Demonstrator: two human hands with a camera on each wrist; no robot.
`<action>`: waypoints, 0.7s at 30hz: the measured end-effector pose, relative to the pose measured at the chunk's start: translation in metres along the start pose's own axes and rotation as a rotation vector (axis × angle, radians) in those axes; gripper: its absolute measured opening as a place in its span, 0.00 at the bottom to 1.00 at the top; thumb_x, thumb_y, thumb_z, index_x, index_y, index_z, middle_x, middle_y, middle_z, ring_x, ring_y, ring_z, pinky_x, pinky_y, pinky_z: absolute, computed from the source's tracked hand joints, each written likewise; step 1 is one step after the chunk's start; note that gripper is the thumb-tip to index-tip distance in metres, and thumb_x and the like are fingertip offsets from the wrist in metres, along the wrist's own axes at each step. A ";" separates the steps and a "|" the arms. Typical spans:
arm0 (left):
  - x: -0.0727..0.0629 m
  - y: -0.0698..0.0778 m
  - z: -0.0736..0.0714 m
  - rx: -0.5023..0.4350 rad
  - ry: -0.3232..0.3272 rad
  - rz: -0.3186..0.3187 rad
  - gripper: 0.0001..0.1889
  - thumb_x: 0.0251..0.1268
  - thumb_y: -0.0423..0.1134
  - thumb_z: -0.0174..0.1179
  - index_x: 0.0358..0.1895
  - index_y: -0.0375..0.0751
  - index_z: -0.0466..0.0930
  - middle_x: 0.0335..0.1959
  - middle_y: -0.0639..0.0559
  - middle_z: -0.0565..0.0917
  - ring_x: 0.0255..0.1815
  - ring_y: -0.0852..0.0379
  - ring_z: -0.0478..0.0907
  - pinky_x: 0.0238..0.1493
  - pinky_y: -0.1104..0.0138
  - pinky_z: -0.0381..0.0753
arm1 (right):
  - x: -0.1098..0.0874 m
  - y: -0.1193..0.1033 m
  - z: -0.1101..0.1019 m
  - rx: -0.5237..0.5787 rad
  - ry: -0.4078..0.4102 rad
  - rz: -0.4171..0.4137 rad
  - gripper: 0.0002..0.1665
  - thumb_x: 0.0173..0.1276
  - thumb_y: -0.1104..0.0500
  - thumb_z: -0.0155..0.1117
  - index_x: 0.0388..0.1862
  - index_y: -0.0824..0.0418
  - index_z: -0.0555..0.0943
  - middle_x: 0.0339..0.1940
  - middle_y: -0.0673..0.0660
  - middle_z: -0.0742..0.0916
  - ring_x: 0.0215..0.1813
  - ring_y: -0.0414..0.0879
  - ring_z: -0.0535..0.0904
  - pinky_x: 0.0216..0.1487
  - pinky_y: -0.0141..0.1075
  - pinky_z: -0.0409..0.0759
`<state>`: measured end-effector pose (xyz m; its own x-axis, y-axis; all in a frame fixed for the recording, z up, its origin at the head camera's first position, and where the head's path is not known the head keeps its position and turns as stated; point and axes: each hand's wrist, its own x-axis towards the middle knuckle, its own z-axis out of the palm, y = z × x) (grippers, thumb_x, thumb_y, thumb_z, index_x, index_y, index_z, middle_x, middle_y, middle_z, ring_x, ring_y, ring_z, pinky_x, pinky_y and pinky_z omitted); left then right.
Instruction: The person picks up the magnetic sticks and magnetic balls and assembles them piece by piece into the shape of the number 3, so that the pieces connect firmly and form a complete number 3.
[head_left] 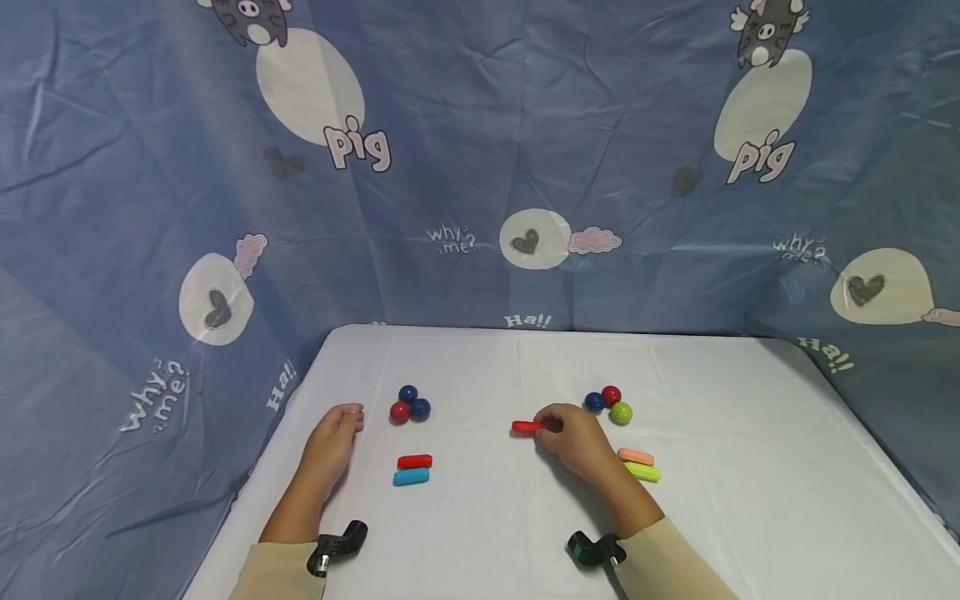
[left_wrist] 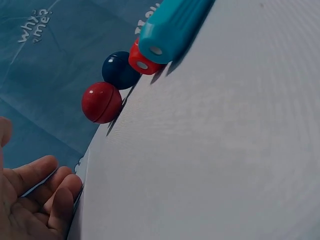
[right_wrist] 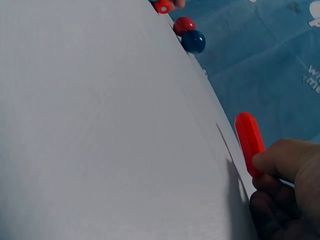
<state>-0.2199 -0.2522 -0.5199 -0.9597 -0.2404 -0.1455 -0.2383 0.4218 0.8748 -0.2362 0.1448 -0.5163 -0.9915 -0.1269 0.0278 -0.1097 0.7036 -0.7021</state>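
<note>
Between the thumb and fingertips of my right hand is one end of a red magnetic stick; its free end points left in the head view. The right wrist view shows this stick close over the white cloth, its shadow beside it. My left hand rests at the table's left side, fingers loosely bent and holding nothing. To its right lie another red stick and a blue stick, side by side. Beyond them sit a red ball and two dark blue balls, clustered together.
Past my right hand are a blue ball, a red ball and a green ball. An orange stick and a yellow-green stick lie by my right forearm. A blue printed curtain hangs behind the white table.
</note>
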 end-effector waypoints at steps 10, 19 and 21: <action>0.006 0.016 0.004 0.156 -0.029 0.076 0.28 0.82 0.53 0.51 0.72 0.36 0.71 0.70 0.34 0.75 0.73 0.34 0.71 0.71 0.40 0.71 | 0.002 0.011 0.001 0.084 0.039 0.004 0.11 0.64 0.61 0.76 0.44 0.48 0.89 0.38 0.46 0.88 0.43 0.43 0.81 0.52 0.41 0.82; 0.016 0.029 0.014 0.215 -0.076 0.110 0.31 0.74 0.51 0.64 0.72 0.37 0.71 0.72 0.34 0.74 0.68 0.35 0.76 0.66 0.43 0.78 | 0.002 0.016 0.003 0.087 0.021 0.026 0.11 0.65 0.60 0.76 0.45 0.46 0.89 0.39 0.46 0.88 0.43 0.43 0.81 0.52 0.41 0.82; 0.019 0.030 0.017 0.223 -0.090 0.127 0.32 0.72 0.51 0.66 0.72 0.37 0.72 0.71 0.35 0.75 0.66 0.37 0.78 0.65 0.44 0.79 | 0.001 0.017 0.003 0.084 0.017 0.027 0.11 0.65 0.60 0.76 0.45 0.46 0.89 0.38 0.46 0.87 0.43 0.43 0.81 0.52 0.41 0.82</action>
<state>-0.2474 -0.2291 -0.5045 -0.9909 -0.0987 -0.0910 -0.1330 0.6282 0.7666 -0.2386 0.1541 -0.5305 -0.9952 -0.0959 0.0196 -0.0772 0.6453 -0.7600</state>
